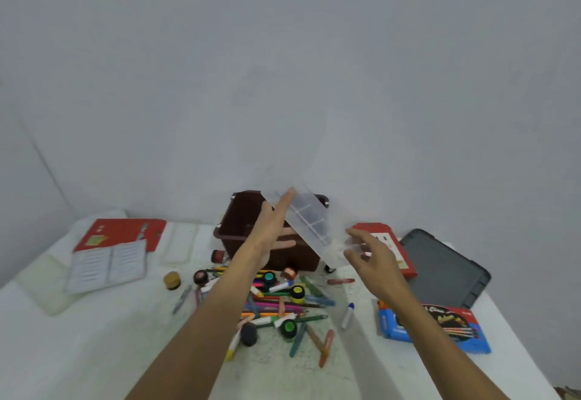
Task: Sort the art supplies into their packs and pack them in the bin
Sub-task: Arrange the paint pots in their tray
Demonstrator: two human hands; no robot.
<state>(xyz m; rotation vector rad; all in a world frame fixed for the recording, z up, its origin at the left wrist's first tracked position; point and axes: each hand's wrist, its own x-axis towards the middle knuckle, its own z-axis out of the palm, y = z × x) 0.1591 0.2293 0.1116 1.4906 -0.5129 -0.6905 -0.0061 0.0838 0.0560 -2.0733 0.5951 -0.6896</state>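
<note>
Red pack (122, 233): far left on the table (94, 352), lying open, with a white insert (107, 266) spread at its near edge.
Pile (283, 305): crayons, markers and small paint pots heaped loose mid-table, just in front of the bin; nothing here looks sorted yet.
Bin (242, 220): brown, open-topped, behind the pile.
Left hand (270, 236): raised before the bin, fingers straight and flat against the tray, thumb stretched out below; whether the thumb clamps it I cannot tell.
Tray (311, 220): clear, divided into cells, tilted steeply over the bin's right side, lower end towards the right hand.
Handling: probably light, thin and slick, with some flex; best held by its two long edges, one hand each, since a flat palm on its face could let it slide.
Right hand (374, 258): fingers spread and loosely bent, holding nothing, just beside the tray's lower end; contact unclear.
Red box (390, 242): behind that hand.
Lid (440, 267): dark grey, further right.
Blue pack (434, 327): near right, lying flat.
</note>
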